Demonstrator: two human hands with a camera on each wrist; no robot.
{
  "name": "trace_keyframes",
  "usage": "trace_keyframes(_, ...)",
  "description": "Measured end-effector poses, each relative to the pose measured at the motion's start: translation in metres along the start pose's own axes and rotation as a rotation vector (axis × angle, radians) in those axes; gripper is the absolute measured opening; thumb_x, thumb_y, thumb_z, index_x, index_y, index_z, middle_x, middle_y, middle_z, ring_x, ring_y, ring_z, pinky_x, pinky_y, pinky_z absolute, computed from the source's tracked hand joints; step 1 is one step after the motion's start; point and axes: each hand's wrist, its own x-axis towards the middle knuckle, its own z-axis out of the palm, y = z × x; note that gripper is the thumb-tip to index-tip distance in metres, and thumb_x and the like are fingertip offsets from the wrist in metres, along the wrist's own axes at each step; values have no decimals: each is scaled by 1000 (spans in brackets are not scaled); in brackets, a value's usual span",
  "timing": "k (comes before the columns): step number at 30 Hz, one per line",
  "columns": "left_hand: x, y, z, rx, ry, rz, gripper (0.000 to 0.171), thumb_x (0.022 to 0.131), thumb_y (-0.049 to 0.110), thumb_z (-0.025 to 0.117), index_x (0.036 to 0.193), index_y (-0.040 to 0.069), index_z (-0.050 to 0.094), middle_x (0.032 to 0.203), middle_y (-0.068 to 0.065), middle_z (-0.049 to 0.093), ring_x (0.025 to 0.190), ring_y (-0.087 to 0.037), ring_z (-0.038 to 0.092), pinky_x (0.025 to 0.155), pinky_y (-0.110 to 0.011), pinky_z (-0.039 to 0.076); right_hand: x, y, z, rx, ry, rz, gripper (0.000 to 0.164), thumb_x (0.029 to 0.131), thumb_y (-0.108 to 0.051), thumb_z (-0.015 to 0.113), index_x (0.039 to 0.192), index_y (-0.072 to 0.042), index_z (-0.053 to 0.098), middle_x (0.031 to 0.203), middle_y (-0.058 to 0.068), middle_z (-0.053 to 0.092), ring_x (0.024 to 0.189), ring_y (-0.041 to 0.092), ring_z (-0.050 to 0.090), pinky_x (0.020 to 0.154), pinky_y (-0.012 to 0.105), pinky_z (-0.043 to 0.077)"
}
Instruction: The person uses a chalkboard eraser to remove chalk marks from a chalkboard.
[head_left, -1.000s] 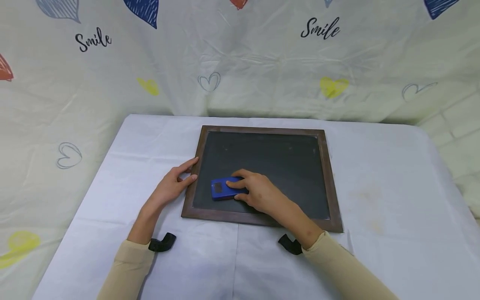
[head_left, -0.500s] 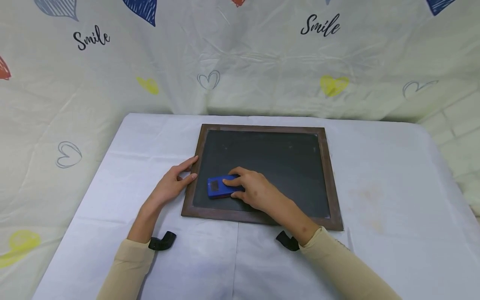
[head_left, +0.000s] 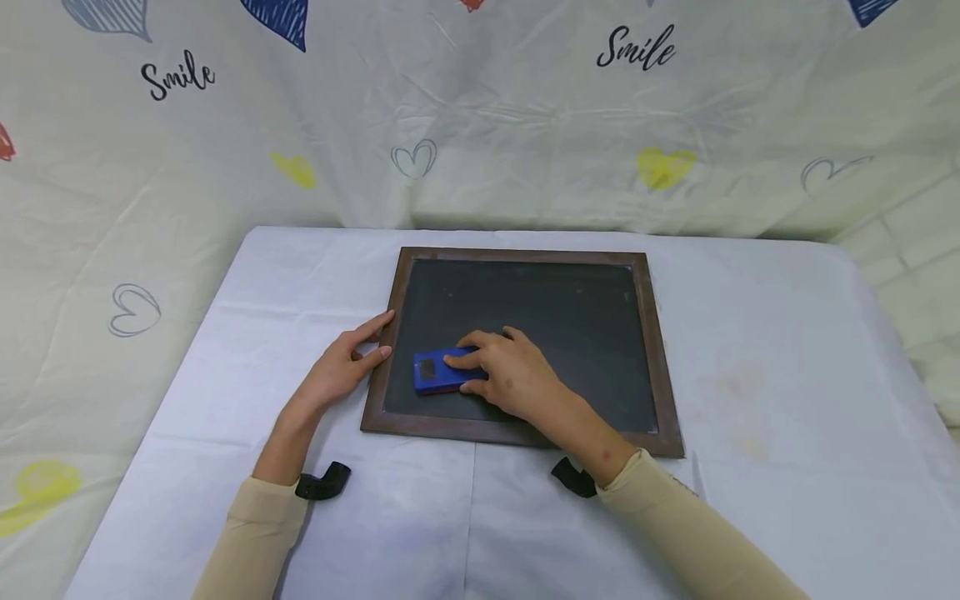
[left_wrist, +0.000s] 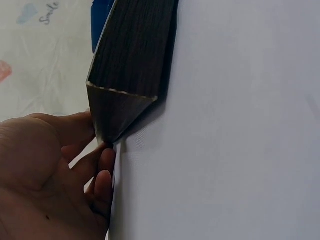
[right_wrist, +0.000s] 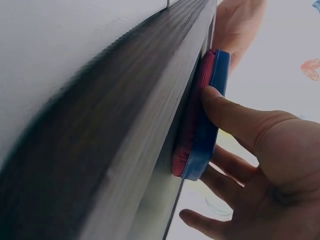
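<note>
A blackboard (head_left: 525, 333) with a brown wooden frame lies flat on the table. My left hand (head_left: 335, 369) rests at the frame's left side, index finger and thumb stretched onto its edge; in the left wrist view that hand's other fingers sit bent by the frame (left_wrist: 132, 55) corner. My right hand (head_left: 517, 372) grips a blue chalkboard eraser (head_left: 431, 372) by its right end, over the lower left of the board. The right wrist view shows the eraser's red felt pad (right_wrist: 192, 125) facing the board, with the thumb (right_wrist: 227, 110) on the blue back's near side.
A white cloth covers the table (head_left: 772, 350). Behind it hangs a pale curtain (head_left: 525, 108) printed with hearts and "Smile". Black straps (head_left: 324, 482) are on both wrists below beige sleeves.
My right hand has slid the eraser slightly left across the board, then nearly stopped. My left hand keeps its place on the frame.
</note>
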Motion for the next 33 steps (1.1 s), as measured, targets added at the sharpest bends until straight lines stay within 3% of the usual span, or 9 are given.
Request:
trace_keyframes(8,-1,-3,0,-11,-1,-8,61,108,27,60,164,27,36,166,-13,42,133,-33,52,85,-36,42,6,10,-1,-100,79,97,53,94,-40,76,144,-33,62,148,1,61,135,25,61,113,51,44)
trace_keyframes(16,-4,-6,0,-9,-2,-18,61,107,28,60,163,28,37,164,-14,44,124,-30,52,84,-37,41,2,32,-7,-87,138,223,53,96,-37,75,146,-30,60,150,6,60,134,29,62,103,49,49)
trace_keyframes(24,-2,-5,0,-21,-5,8,61,107,28,60,163,28,37,164,-14,44,129,-31,52,84,-36,41,-15,58,-24,-22,164,340,53,96,-33,76,146,-21,60,150,13,59,125,37,66,96,50,55)
trace_keyframes(29,-1,-3,-1,-20,-8,15,61,107,29,60,163,28,37,162,-15,46,112,-29,52,79,-35,41,-32,80,-33,-11,186,423,53,97,-29,75,147,-16,60,150,19,56,118,42,68,84,51,58)
trace_keyframes(33,-1,-3,-1,-21,-4,14,60,107,30,60,163,28,37,162,-15,46,113,-28,52,79,-35,40,-44,93,-38,-17,211,439,54,97,-26,76,147,-12,60,148,24,56,119,46,66,88,55,57)
